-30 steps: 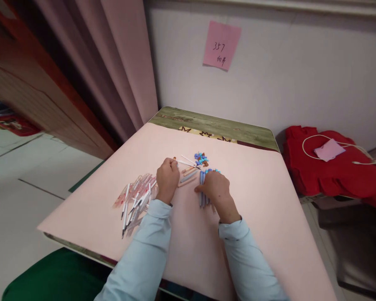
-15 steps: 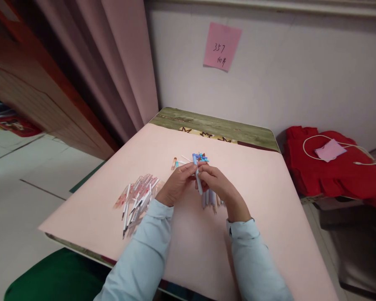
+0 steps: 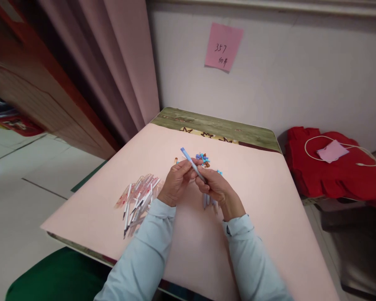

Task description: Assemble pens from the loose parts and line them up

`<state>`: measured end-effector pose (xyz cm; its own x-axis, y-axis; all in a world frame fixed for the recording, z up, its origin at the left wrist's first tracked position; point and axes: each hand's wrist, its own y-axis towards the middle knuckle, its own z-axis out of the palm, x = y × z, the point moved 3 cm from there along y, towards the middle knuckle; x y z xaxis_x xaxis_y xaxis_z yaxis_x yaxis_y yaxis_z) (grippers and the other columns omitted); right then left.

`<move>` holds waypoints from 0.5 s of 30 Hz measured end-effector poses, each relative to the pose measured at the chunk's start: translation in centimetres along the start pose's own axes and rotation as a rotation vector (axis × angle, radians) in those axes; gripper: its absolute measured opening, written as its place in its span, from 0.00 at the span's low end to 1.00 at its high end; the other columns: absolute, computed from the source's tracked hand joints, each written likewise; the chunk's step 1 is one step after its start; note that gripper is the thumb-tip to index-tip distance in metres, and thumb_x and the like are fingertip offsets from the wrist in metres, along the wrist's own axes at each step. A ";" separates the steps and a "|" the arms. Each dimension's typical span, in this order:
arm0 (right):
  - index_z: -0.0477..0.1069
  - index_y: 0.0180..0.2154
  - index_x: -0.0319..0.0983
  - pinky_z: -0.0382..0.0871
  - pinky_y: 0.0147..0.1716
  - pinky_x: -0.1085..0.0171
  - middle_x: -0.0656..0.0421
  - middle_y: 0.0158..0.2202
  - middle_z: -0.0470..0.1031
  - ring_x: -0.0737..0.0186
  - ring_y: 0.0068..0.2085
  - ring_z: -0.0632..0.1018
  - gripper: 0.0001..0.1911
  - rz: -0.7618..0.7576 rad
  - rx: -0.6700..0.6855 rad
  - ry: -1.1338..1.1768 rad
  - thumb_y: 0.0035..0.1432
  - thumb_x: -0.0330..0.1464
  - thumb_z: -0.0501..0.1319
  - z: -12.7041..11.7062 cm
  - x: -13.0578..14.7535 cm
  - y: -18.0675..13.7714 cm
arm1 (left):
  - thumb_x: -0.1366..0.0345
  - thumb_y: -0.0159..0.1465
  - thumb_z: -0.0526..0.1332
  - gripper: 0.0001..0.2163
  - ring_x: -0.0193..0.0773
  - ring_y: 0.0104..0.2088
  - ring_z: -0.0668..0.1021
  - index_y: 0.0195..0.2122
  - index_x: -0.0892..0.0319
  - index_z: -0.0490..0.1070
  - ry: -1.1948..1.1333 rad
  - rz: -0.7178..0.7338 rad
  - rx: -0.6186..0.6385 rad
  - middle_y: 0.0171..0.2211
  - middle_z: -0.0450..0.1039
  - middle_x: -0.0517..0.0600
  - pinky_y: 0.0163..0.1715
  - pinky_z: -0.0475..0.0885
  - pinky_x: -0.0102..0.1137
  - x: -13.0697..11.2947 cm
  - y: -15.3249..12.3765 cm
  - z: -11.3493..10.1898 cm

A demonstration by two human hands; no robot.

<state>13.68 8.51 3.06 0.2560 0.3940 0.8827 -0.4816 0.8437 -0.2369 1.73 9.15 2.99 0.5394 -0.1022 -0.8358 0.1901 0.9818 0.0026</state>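
Note:
Both hands meet above the middle of the table, closed on one light blue pen point(image 3: 189, 156) with a darker blue end. My left hand point(image 3: 178, 180) pinches its middle between thumb and fingers. My right hand point(image 3: 218, 189) grips the lower end, which its fingers partly cover. The pen slants, its blue end pointing up and to the left. Just behind the hands lies a heap of small blue and brown pieces point(image 3: 203, 159). Under my right hand, several pale tapered pen barrels point(image 3: 209, 201) are partly hidden. Left of my left hand is a pile of white refills and pinkish clear pieces point(image 3: 141, 196).
A pale pink sheet covers most of the table point(image 3: 257, 192). Behind it is a wall with a pink note point(image 3: 224, 47). Red cloth point(image 3: 319, 171) to the right bears a white cord and pink paper. A green seat point(image 3: 56, 276) stands at the lower left.
The pen has turned from nearly upright to a slant, its blue end swinging left. My right hand has shifted down along it and now wraps the lower end.

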 end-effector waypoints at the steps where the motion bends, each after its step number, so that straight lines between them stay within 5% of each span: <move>1: 0.70 0.29 0.37 0.46 0.17 0.70 0.67 0.16 0.62 0.74 0.16 0.56 0.24 -0.046 -0.034 -0.059 0.51 0.53 0.64 -0.1 0.2 0.0 | 0.57 0.61 0.66 0.13 0.33 0.25 0.75 0.39 0.62 0.80 0.005 0.013 -0.027 0.22 0.73 0.47 0.37 0.73 0.33 0.2 0.1 -0.2; 6: 0.70 0.28 0.38 0.59 0.22 0.69 0.65 0.20 0.68 0.71 0.21 0.66 0.21 -0.206 -0.233 -0.274 0.45 0.48 0.71 -0.3 0.6 -0.1 | 0.59 0.56 0.69 0.11 0.38 0.35 0.79 0.35 0.61 0.79 -0.017 0.031 -0.147 0.34 0.79 0.52 0.38 0.74 0.31 0.8 0.6 -1.0; 12: 0.68 0.23 0.39 0.52 0.17 0.68 0.65 0.15 0.61 0.71 0.17 0.60 0.29 -0.115 -0.241 -0.284 0.59 0.57 0.53 -0.5 0.0 0.0 | 0.59 0.57 0.68 0.11 0.33 0.28 0.77 0.36 0.62 0.79 -0.022 0.008 -0.125 0.35 0.79 0.53 0.37 0.73 0.32 0.9 0.8 -1.1; 15: 0.68 0.27 0.40 0.58 0.21 0.69 0.65 0.20 0.66 0.70 0.22 0.66 0.22 -0.151 -0.249 -0.232 0.49 0.51 0.67 -0.6 0.3 -0.1 | 0.60 0.57 0.69 0.11 0.35 0.33 0.79 0.36 0.62 0.79 -0.024 0.024 -0.169 0.38 0.80 0.53 0.40 0.73 0.32 0.8 0.7 -1.2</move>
<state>14.30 8.72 3.07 0.0986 0.1891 0.9770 -0.2268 0.9602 -0.1629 1.33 9.97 1.66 0.5617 -0.0799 -0.8234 0.0376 0.9968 -0.0711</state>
